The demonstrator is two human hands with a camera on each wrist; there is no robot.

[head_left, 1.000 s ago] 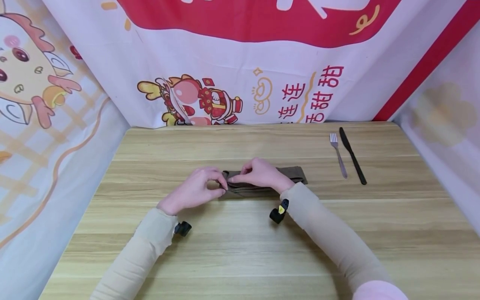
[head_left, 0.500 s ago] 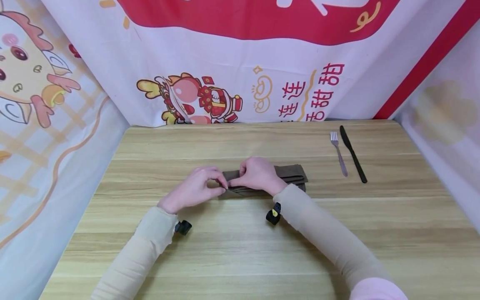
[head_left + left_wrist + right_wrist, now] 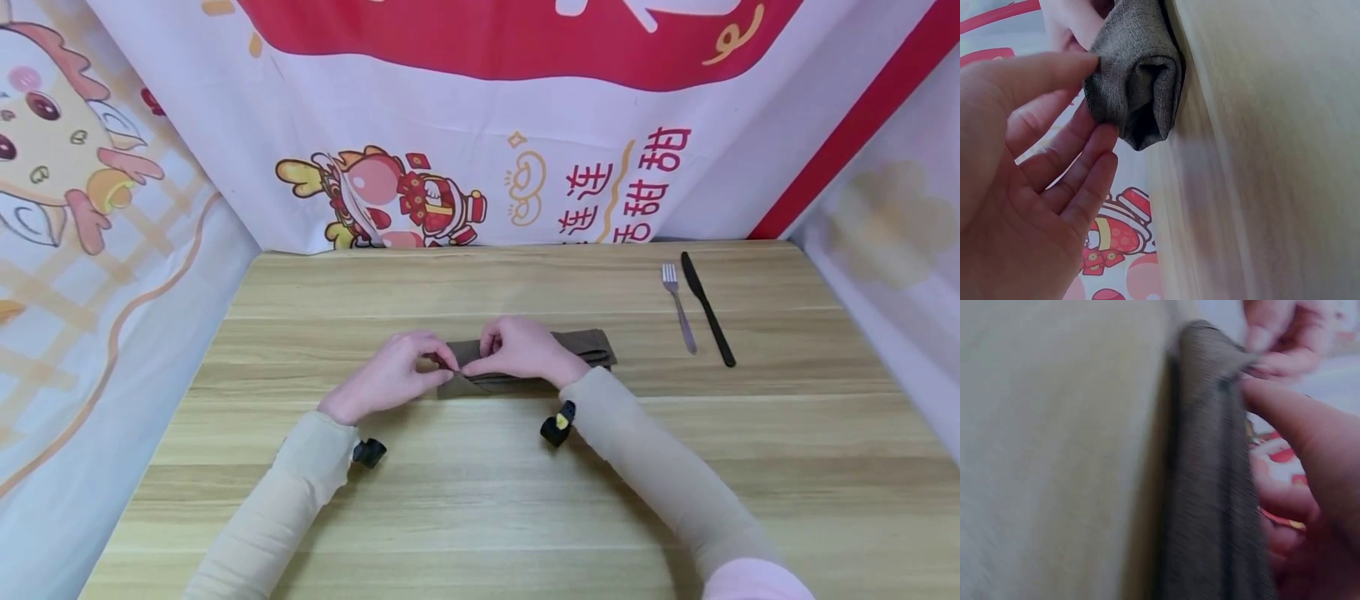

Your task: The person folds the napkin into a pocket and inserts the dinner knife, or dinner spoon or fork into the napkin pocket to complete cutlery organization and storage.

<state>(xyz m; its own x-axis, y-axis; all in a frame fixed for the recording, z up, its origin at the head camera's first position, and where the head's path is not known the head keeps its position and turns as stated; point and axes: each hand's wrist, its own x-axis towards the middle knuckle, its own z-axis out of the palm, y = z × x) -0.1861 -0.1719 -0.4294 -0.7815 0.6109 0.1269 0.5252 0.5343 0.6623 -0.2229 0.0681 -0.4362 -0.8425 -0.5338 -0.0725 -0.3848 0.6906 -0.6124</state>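
A dark grey-brown cloth napkin (image 3: pixel 581 343), folded into a long narrow strip, lies crosswise in the middle of the table. At its left end, my left hand (image 3: pixel 397 375) pinches a corner of the cloth between thumb and fingertips. The left wrist view shows the end of the napkin (image 3: pixel 1132 69) with its layers bent into a hollow. My right hand (image 3: pixel 521 350) grips the strip just beside the left one, thumb on the near side and fingers behind. In the right wrist view, the pinched corner of the napkin (image 3: pixel 1216 359) is drawn across the strip's end.
A fork (image 3: pixel 680 312) and a black table knife (image 3: pixel 707 308) lie side by side at the back right of the wooden table (image 3: pixel 465 500). Printed cloth (image 3: pixel 487 108) hangs behind the table and along both sides.
The left fingers have moved slightly up and right with the pinched corner, and a slanting fold now shows at the napkin's left end. My right wrist swung left, then back right.
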